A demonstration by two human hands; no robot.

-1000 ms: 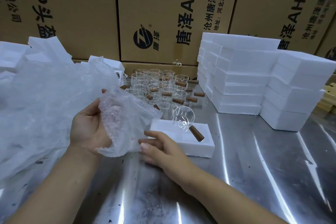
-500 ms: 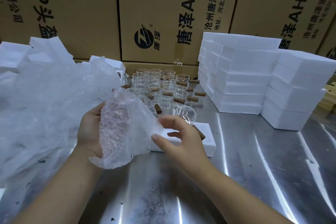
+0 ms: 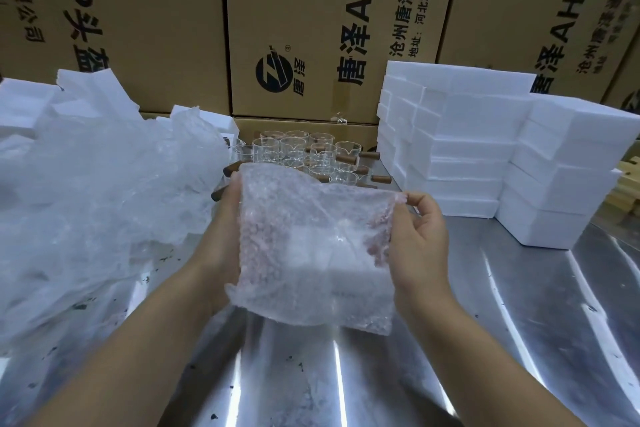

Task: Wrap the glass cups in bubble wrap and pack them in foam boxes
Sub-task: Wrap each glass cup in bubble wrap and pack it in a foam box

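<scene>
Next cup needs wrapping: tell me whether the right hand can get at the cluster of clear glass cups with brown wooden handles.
Probably not yet: the right hand pinches the clear bubble-wrap sheet, stretched before the glass cups. Once released, the way looks free.

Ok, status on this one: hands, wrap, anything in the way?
Left hand and right hand both hold the bubble wrap sheet, spread between them. Glass cups unwrapped on the table behind. Nothing in the way.
</scene>
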